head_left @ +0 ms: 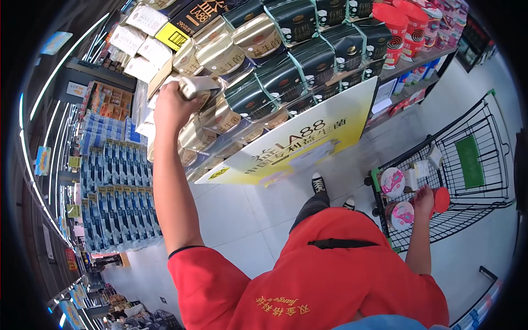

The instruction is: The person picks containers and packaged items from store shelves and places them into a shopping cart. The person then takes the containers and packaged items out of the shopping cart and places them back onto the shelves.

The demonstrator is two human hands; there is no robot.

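The left hand [176, 104] reaches up to a supermarket display, its grip wrapped around a cream-and-gold carton [201, 84] at the left end of the stack. From my remote post I see the carton tilted, its pale side toward me, just above rows of gold cartons [223, 114]. Dark green packs [294, 71] stand in tight ranks to the right, and white packs [147, 20] are piled at the upper left. Below the rows, a white-and-yellow sign board [324, 147] lettered "LA88" slants along the front of the display. Red canisters [391, 33] line the far right end.

On the other side of the red shirt [324, 269], the right hand [423, 202] is at a wire shopping cart [498, 179], just beside a red-lidded container [441, 199]. I cannot tell whether its grip is closed on anything. Two round tubs [392, 182] with pink-and-white lids sit near that hand, along with small white boxes [422, 168]. A black-and-white sneaker [319, 183] stands on the pale tiled floor [234, 212]; blue boxes [121, 206] rise in a tall stack at the left.
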